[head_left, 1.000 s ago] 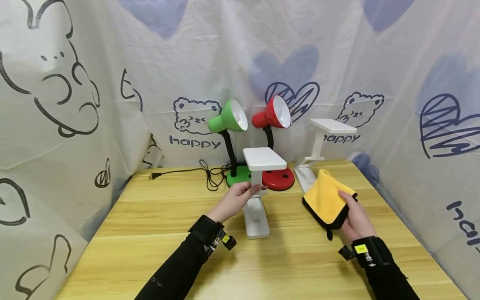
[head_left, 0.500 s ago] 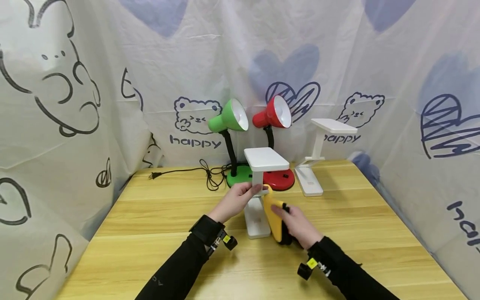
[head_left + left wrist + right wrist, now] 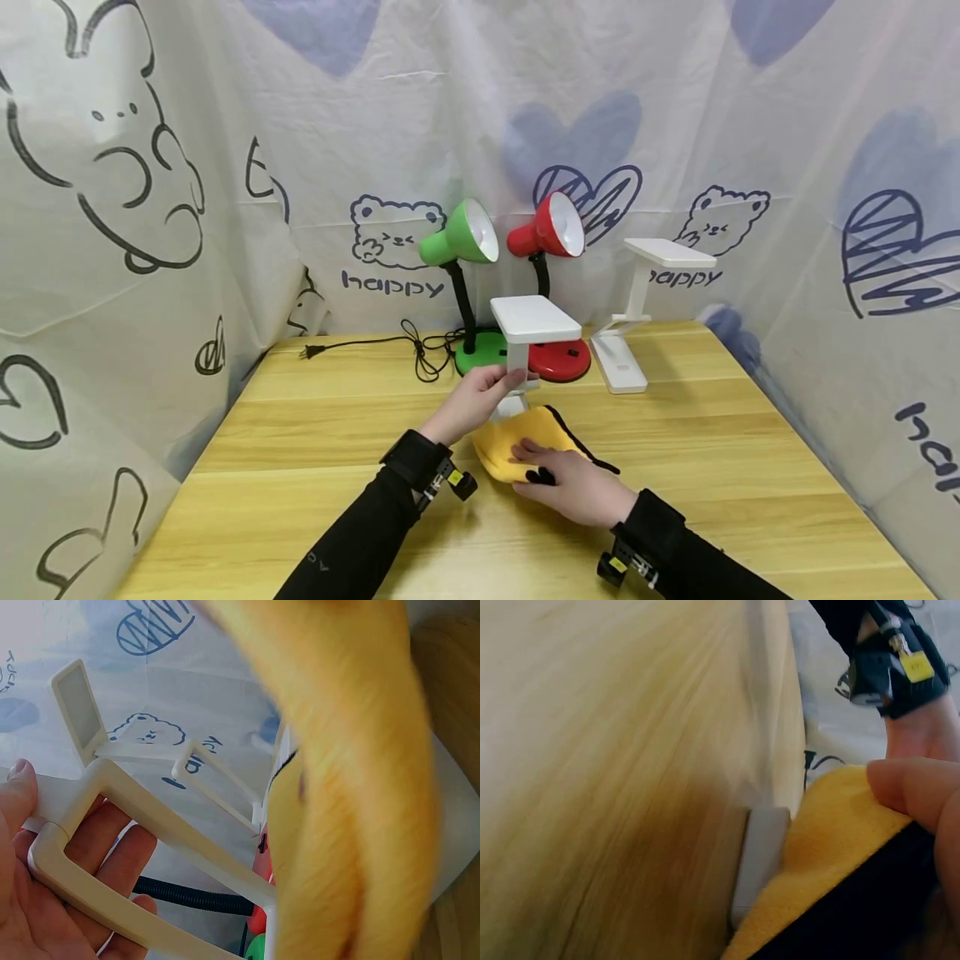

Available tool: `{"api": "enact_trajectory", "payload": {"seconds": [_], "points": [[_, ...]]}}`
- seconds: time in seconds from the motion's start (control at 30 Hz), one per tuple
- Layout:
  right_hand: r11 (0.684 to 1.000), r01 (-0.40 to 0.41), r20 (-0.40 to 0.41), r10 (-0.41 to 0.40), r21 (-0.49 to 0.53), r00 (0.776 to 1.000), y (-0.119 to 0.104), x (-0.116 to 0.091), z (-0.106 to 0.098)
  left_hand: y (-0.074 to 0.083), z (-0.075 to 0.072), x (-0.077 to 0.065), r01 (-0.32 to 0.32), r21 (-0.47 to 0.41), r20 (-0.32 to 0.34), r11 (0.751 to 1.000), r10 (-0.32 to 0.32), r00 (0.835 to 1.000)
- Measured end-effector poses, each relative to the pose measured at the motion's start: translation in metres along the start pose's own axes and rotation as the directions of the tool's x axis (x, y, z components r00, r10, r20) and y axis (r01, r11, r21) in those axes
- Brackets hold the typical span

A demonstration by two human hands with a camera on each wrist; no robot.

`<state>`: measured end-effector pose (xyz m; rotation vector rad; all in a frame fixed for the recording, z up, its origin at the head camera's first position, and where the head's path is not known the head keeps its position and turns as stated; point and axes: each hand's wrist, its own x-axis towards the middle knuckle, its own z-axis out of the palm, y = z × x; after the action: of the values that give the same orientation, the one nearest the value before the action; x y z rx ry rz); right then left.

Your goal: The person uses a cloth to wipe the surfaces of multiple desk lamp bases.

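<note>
My left hand grips the upright stem of a white folding desk lamp, standing near the middle of the table. In the left wrist view the thumb and fingers lie around the joint of its frame. With my right hand I hold a yellow cleaning cloth with black edging, laid over the lamp's base. The cloth hides most of that base; one grey-white end shows beside it in the right wrist view. A fold of cloth covers much of the left wrist view.
Behind stand a green lamp and a red lamp, close together. A second white lamp is at the back right. A black cord with plug lies at the back left of the wooden table. Printed curtains surround it.
My right hand has brought the cloth leftward from near the second white lamp, past the held lamp's side, onto its base. The left hand keeps its grip.
</note>
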<state>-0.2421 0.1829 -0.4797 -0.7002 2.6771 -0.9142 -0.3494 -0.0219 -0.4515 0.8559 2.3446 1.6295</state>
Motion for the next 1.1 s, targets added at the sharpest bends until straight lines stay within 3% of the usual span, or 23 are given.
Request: {"api": "enact_trajectory", "payload": {"seconds": [0.23, 0.43, 0.57, 0.73, 0.97, 1.1], "points": [[0.988, 0.057, 0.055, -0.050, -0.140, 0.997, -0.013, -0.007, 0.002, 0.001, -0.001, -0.001, 0.004, -0.010, -0.008, 1.000, -0.004, 1.000], [0.939, 0.121, 0.071, -0.104, -0.323, 0.992, -0.016, 0.004, 0.005, 0.002, -0.001, -0.002, 0.011, -0.010, -0.005, 1.000, -0.011, 1.000], [0.914, 0.124, 0.045, -0.116, -0.387, 0.992, -0.015, 0.017, 0.004, 0.002, 0.000, -0.001, 0.014, -0.028, 0.007, 1.000, -0.014, 1.000], [0.903, 0.123, 0.015, -0.128, -0.412, 0.992, -0.014, 0.038, 0.004, 0.001, 0.000, -0.001, 0.026, -0.038, 0.009, 0.999, -0.026, 1.000], [0.937, 0.054, -0.035, -0.071, -0.345, 0.997, -0.013, 0.064, 0.002, 0.002, 0.000, -0.002, 0.038, -0.069, 0.023, 0.997, -0.036, 0.999], [0.938, 0.057, -0.087, -0.092, -0.342, 0.992, -0.010, 0.076, 0.003, 0.003, 0.000, -0.003, 0.051, -0.098, 0.035, 0.994, -0.048, 0.998]]}}
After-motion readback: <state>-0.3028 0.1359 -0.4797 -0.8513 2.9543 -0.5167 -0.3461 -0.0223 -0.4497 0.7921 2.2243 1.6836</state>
